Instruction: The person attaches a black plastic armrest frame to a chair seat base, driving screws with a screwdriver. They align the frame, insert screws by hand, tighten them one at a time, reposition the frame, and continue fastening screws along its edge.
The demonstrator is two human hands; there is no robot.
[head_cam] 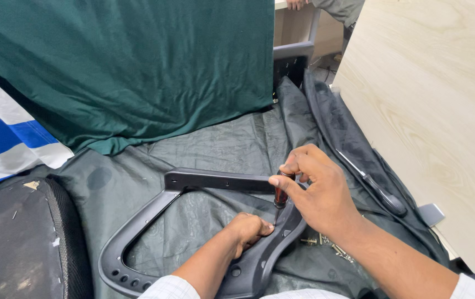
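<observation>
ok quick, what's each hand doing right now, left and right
Left hand: fist closed, pressing on the black chair armrest frame.
Right hand: fingers closed on a brown-handled screwdriver, tip down at the frame.

my left hand (247, 230) bare, no rings | my right hand (318, 191) bare, no rings | forearms uncovered | light checked shirt sleeves (168, 288) pushed up near both elbows

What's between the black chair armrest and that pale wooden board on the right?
In the head view: dark crumpled sheeting, some loose screws and a black-handled tool.
</observation>
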